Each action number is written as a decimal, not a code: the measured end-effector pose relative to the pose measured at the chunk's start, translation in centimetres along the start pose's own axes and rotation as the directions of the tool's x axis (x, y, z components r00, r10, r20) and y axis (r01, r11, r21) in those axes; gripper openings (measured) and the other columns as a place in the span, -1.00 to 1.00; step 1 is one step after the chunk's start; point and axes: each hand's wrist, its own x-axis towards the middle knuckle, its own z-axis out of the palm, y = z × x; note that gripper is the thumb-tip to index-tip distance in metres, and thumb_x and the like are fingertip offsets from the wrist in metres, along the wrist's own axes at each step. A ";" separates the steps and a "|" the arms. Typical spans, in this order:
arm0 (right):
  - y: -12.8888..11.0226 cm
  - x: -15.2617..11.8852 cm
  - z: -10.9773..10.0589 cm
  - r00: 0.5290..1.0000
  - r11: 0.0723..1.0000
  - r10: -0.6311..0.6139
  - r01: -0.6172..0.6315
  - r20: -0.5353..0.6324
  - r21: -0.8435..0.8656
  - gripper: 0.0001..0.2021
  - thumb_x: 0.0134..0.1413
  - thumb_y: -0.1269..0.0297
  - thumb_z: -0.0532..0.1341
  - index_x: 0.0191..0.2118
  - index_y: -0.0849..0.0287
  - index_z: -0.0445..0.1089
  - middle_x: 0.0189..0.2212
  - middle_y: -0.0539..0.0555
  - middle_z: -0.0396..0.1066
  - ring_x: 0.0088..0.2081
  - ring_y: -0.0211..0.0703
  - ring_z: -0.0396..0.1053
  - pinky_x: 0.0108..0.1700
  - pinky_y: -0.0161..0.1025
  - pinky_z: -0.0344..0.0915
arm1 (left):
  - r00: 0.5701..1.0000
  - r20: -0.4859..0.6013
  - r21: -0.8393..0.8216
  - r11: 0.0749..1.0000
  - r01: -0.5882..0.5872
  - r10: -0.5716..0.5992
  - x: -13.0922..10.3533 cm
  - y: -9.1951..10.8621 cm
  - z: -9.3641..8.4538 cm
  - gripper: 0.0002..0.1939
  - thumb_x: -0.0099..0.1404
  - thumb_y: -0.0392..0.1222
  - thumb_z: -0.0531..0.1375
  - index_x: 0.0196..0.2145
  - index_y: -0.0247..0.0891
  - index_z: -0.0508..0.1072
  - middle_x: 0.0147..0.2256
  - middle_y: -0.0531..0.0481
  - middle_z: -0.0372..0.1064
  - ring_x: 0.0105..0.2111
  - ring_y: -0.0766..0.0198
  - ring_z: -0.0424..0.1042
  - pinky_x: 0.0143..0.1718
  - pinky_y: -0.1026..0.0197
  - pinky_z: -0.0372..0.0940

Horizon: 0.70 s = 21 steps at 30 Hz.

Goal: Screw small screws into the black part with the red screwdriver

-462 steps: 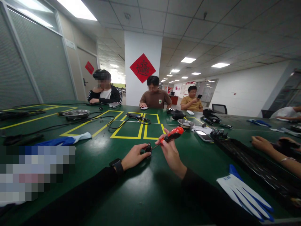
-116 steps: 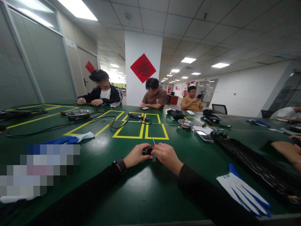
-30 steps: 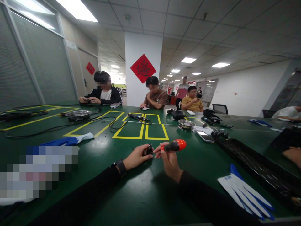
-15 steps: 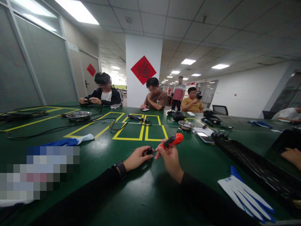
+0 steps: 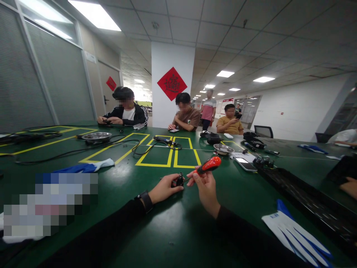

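Note:
My left hand (image 5: 165, 189) pinches a small black part (image 5: 180, 180) with a shiny metal top, close to the green table (image 5: 156, 238). In my right hand (image 5: 205, 188) is a screwdriver (image 5: 209, 165) with a red and black handle, tilted so that its handle rises to the right. Its thin shaft points left and down to the black part; whether the tip touches it is too small to tell. A few tiny pieces (image 5: 171, 243) lie on the table nearer to me.
A long black tray (image 5: 304, 197) and a white-blue glove (image 5: 295, 230) lie right, another glove (image 5: 83, 167) left. Metal bowls (image 5: 97, 137), cables and a phone (image 5: 245, 164) are farther back. Several people are around the table.
The screwdriver handle has shifted slightly right and its thin shaft now shows between my hands. The whole view has moved a little. My left hand still grips the black part.

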 end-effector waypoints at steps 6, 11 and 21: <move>-0.1 -0.1 0.1 1.000 1.000 -0.009 0.009 -0.010 0.017 -0.79 0.07 0.28 0.17 -0.17 0.12 0.16 -0.43 -0.03 0.42 -0.55 -0.30 0.39 -0.45 -0.30 0.35 | 0.999 0.013 -0.096 0.995 0.033 -0.032 0.0 0.3 0.0 -0.63 0.17 -0.07 0.14 -0.11 -0.33 0.38 -0.24 -0.07 0.40 -0.35 0.26 0.37 -0.30 0.24 0.28; 0.0 0.2 0.1 0.999 0.999 0.004 -0.002 -0.037 0.051 -0.77 0.02 0.29 0.21 -0.20 0.13 0.16 -0.44 -0.03 0.42 -0.58 -0.30 0.39 -0.48 -0.30 0.35 | 0.999 0.013 -0.094 0.995 0.043 -0.042 0.0 0.2 0.0 -0.68 0.16 -0.09 0.14 -0.18 -0.34 0.42 -0.28 -0.05 0.42 -0.37 0.26 0.38 -0.31 0.25 0.27; -0.3 0.7 -0.4 0.999 0.999 0.040 -0.041 0.034 0.020 -0.79 0.07 0.25 0.17 -0.18 0.15 0.19 -0.38 0.01 0.42 -0.58 -0.33 0.35 -0.53 -0.34 0.31 | 0.998 0.001 -0.139 0.988 0.070 -0.070 0.1 0.3 0.2 -0.69 0.14 -0.13 0.16 -0.17 -0.33 0.43 -0.27 -0.05 0.43 -0.35 0.25 0.39 -0.30 0.25 0.28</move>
